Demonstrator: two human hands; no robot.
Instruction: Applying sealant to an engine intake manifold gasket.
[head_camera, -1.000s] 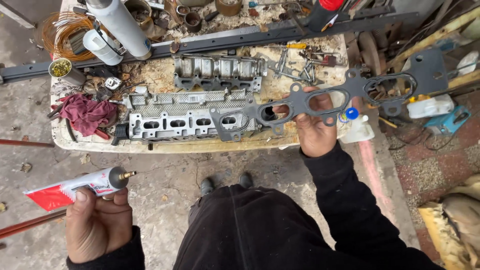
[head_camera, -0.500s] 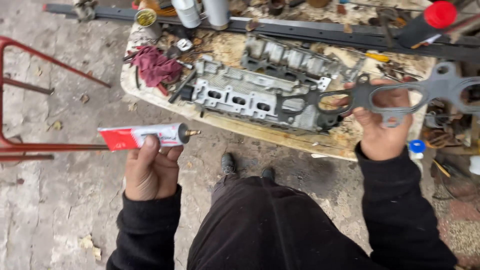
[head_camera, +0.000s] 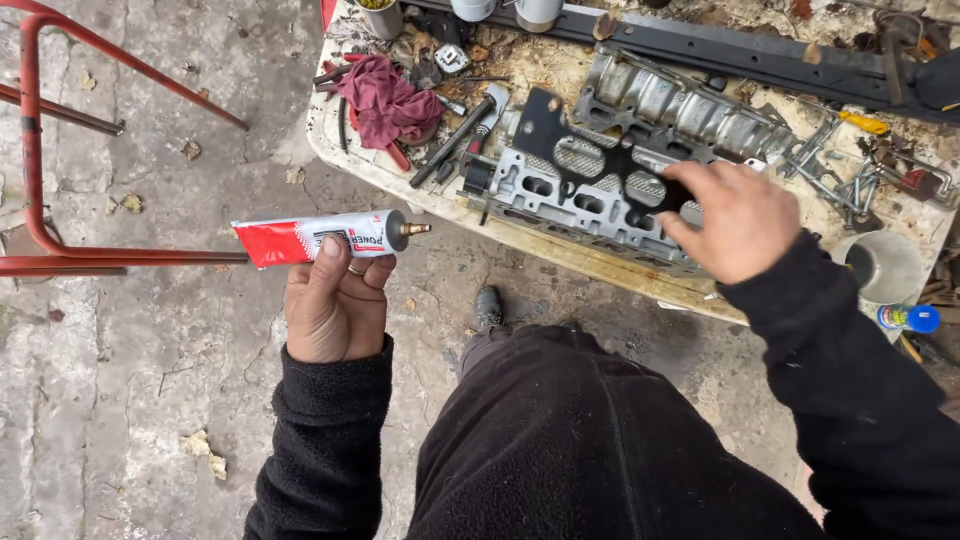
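Two hands busy, one job each. Left hand is wrapped around a red-and-white sealant tube, held level out over the concrete floor, well clear of the table; its nozzle is uncapped and points toward the table. Right hand has its fingers spread and pressed down on the near end of the black gasket, which lies flat on top of the grey cylinder head at the table's front edge.

Step in hand, as I read it: gasket is being dry-fitted on the head, sealant not yet applied (no bead visible on either face, though detail is too fine to be sure).

Next move calls for lining the gasket's port openings up with those in the casting, then bringing the tube across to the mating face while the right hand keeps the gasket from sliding.

Clutter close by: hammer, maroon rag, loose bolts.
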